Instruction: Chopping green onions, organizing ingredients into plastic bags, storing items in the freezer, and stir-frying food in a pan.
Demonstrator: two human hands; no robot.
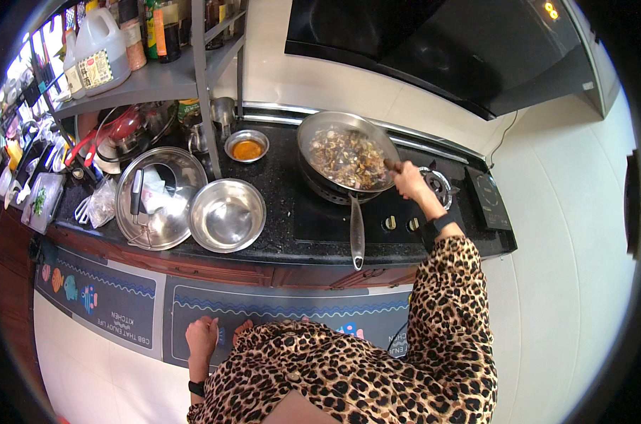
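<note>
My right hand (409, 180) grips the brown handle (391, 165) of a cooking utensil over the right side of a deep frying pan (305, 139). The utensil's working end is hard to make out among the food. Chopped brown and pale food (347, 158) covers the pan's bottom. The pan sits on the left burner of a black gas cooktop (320, 228), its metal handle (357, 233) pointing towards me. Low at my left side hangs my left hand (202, 335), fingers curled in, with nothing visible in it and away from the counter.
Left of the cooktop are a steel bowl (227, 214), a small bowl of orange liquid (247, 150) and a large round steel lid (180, 228). A chopping board (43, 204) bears chopped greens. A metal shelf (156, 85) holds bottles. A range hood (431, 58) overhangs behind.
</note>
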